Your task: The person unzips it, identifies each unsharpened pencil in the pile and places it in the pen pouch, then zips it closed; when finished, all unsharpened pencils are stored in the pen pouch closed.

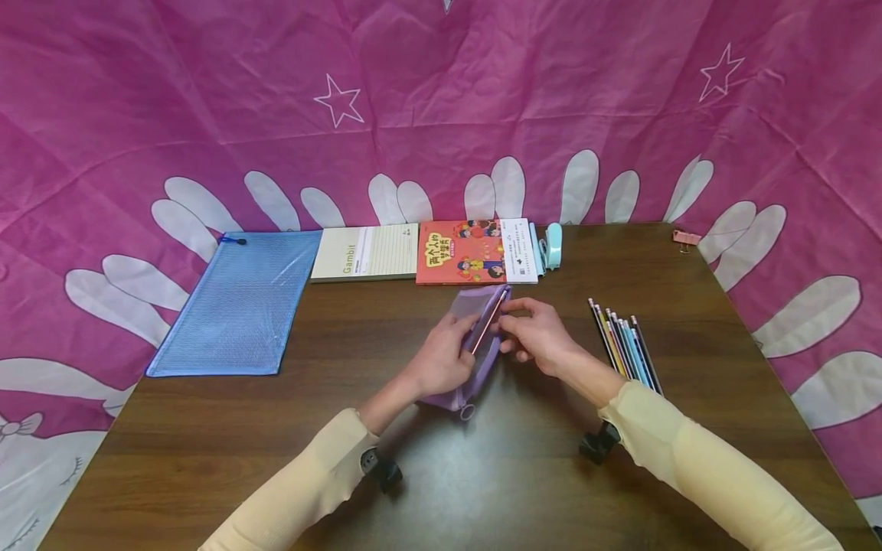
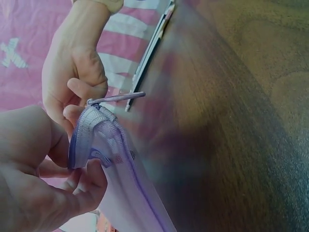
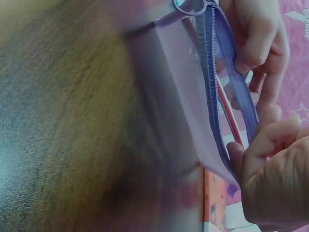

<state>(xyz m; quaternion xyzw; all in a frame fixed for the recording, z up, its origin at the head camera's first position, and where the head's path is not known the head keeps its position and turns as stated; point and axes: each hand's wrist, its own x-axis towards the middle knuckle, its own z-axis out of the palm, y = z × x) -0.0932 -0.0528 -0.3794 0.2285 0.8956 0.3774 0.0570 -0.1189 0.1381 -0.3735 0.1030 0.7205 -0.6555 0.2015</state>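
Observation:
A purple mesh zip pencil case [image 1: 491, 361] is tilted up between the two hands, its zip open. Along its mouth lies a slim pencil [image 3: 229, 112], reddish with a pale side. My left hand [image 1: 444, 356] grips the left edge of the mouth and holds it apart. At the far end of the mouth, my right hand [image 1: 537, 334] pinches the right edge close to the pencil's end; its fingertips are partly hidden. A ring pull [image 3: 189, 10] hangs at the near end of the zip. Several pencils [image 1: 628, 344] lie in a row beside the right forearm.
A blue mesh zip folder [image 1: 234, 306] lies at the left. Along the back are a Gambit notebook [image 1: 365, 252], a red book [image 1: 458, 252] and a light-blue stapler [image 1: 553, 246]. A pink binder clip [image 1: 685, 238] sits at the far right corner.

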